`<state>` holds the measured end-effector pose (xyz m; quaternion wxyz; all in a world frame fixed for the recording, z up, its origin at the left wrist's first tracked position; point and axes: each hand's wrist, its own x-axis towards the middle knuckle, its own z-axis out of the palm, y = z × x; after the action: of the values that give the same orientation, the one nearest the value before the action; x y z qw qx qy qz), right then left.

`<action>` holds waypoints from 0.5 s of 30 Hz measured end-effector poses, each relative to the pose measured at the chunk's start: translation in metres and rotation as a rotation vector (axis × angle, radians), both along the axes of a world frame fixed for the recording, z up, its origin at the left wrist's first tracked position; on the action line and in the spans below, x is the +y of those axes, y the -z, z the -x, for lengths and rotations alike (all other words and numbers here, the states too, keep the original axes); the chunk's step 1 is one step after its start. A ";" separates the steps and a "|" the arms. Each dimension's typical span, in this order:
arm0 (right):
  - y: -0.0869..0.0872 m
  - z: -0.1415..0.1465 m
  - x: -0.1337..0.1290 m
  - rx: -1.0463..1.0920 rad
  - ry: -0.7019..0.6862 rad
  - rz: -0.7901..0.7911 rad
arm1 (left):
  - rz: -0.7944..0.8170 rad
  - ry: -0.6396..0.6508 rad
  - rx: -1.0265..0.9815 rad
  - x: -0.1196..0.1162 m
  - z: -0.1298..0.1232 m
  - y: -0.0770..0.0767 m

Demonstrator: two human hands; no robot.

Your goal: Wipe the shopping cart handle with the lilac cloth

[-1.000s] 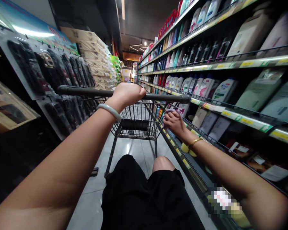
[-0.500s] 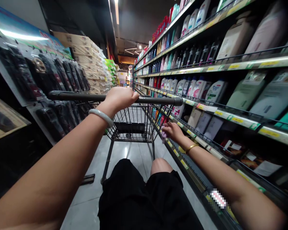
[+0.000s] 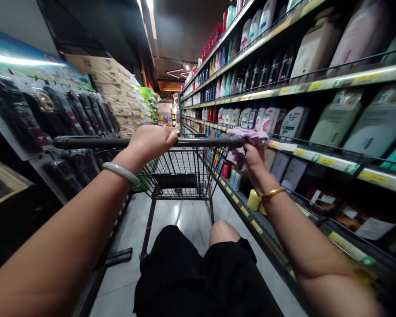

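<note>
My left hand (image 3: 153,141) is wrapped round the middle of the dark handlebar (image 3: 204,141) of a shopping cart. Below and beyond the bar shows the cart's black wire basket (image 3: 185,165). In my right hand (image 3: 253,155) is a crumpled light purple cloth (image 3: 247,134), at the bar's right end. The cloth hides part of my fingers and seems to touch the end of the bar. A pale bangle (image 3: 121,173) circles my left wrist, and a gold bracelet (image 3: 273,193) my right.
Shelves (image 3: 336,160) of shampoo bottles (image 3: 293,122) line the right side, close to my right arm. Packaged goods hang on a rack (image 3: 16,110) at the left, with stacked boxes (image 3: 102,83) behind. A grey tiled floor (image 3: 181,215) runs ahead under the cart.
My right hand has risen with the purple cloth from beside the basket to the handlebar's right end. The bar and my left hand have shifted slightly left and down in view.
</note>
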<state>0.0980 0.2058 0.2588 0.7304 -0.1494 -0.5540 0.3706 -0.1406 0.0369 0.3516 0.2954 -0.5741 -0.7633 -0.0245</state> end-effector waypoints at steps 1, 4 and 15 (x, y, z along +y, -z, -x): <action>-0.007 -0.002 -0.003 -0.024 -0.024 0.009 | 0.012 -0.011 0.004 -0.002 0.000 -0.001; -0.030 -0.007 -0.015 -0.150 -0.108 -0.091 | 0.036 -0.045 0.010 -0.007 0.005 -0.003; -0.063 0.026 -0.028 -0.580 -0.239 -0.379 | -0.103 0.102 0.024 -0.027 0.053 0.004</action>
<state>0.0725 0.1780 0.3222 0.5089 -0.0445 -0.8105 0.2866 -0.1941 0.0100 0.3479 0.3320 -0.5965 -0.7272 -0.0717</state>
